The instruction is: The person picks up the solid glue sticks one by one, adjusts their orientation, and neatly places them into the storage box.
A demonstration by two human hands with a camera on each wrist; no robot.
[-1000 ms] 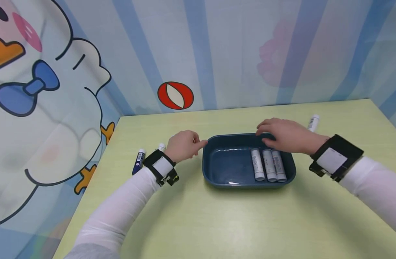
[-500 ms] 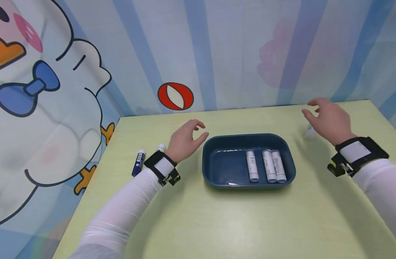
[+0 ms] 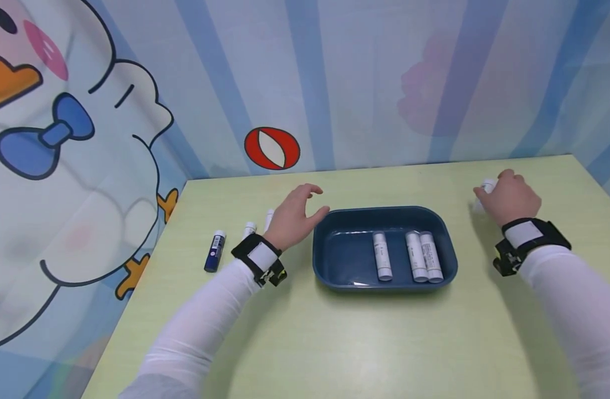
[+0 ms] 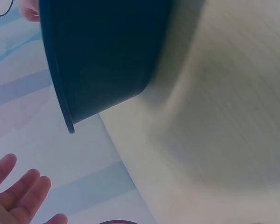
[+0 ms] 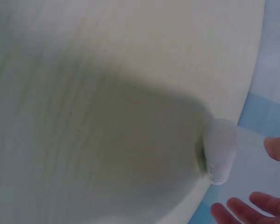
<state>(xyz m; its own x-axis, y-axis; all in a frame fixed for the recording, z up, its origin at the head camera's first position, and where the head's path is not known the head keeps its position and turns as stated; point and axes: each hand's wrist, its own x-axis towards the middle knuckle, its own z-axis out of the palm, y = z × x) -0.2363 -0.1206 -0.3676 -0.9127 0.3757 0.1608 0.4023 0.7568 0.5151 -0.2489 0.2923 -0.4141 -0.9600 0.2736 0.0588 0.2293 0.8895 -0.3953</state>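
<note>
My right hand (image 3: 515, 198) reaches over a white tube (image 3: 488, 185) lying on the table at the back right. In the right wrist view its thumb (image 5: 279, 149) and fingers (image 5: 246, 210) are spread apart, close to the white tube (image 5: 220, 149), with nothing gripped. My left hand (image 3: 293, 219) hovers beside the left end of the dark blue tray (image 3: 344, 257), fingers and thumb parted and holding nothing. Inside the tray lie a white labelled tube (image 3: 382, 256) by itself and two similar white tubes (image 3: 424, 256) side by side at the right.
Left of the tray lies a navy tube with a white cap (image 3: 215, 251). Near it, two white tube ends (image 3: 250, 228) show from behind the left hand and wrist strap. A patterned cloth backdrop (image 3: 354, 83) borders the table's back edge.
My right hand has gone from the tray's back rim to the tube at the right. The left tube in the tray has rolled leftward. My left hand has opened wider and shifted slightly.
</note>
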